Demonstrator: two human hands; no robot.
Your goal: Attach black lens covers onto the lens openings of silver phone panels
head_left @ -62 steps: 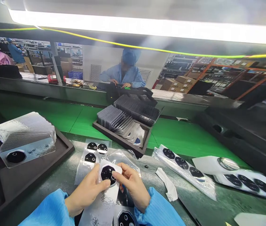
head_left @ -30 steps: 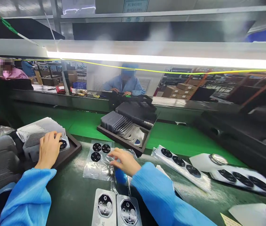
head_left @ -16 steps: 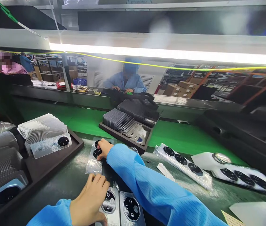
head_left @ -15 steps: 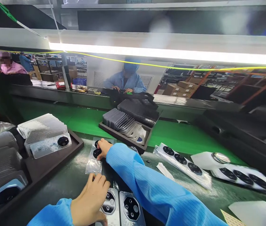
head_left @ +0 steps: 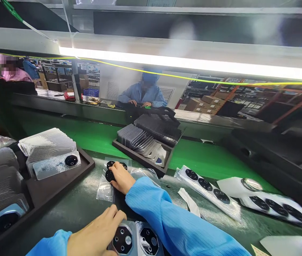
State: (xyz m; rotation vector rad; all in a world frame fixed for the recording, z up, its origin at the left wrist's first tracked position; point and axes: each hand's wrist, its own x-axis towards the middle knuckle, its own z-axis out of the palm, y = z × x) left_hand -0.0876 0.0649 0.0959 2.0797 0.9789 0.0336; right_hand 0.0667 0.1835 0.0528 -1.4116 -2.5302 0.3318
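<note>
My right hand point(head_left: 123, 177) reaches to the middle of the bench, its thumb and fingertips closed at a black round camera lens cover point(head_left: 109, 176). More such discs lie beside it on clear plastic film point(head_left: 105, 192); the fingers partly hide them. Close to me, my left hand point(head_left: 96, 231) curls round the upper left edge of a silvery phone back cover point(head_left: 124, 239), which has a black camera plate. A second phone back cover point(head_left: 149, 241) lies against its right side, under my right sleeve.
At left, a dark tray point(head_left: 60, 185) holds rows of back covers. Another tray point(head_left: 137, 158) of covers stands beyond my right hand. Bagged strips of lens covers point(head_left: 206, 186) lie at right, near a white paper strip point(head_left: 189, 201). A co-worker point(head_left: 144, 92) sits opposite.
My right hand has shifted slightly right and toward me, uncovering more of the black discs. My left hand has moved a little down and left, still beside the back cover.
</note>
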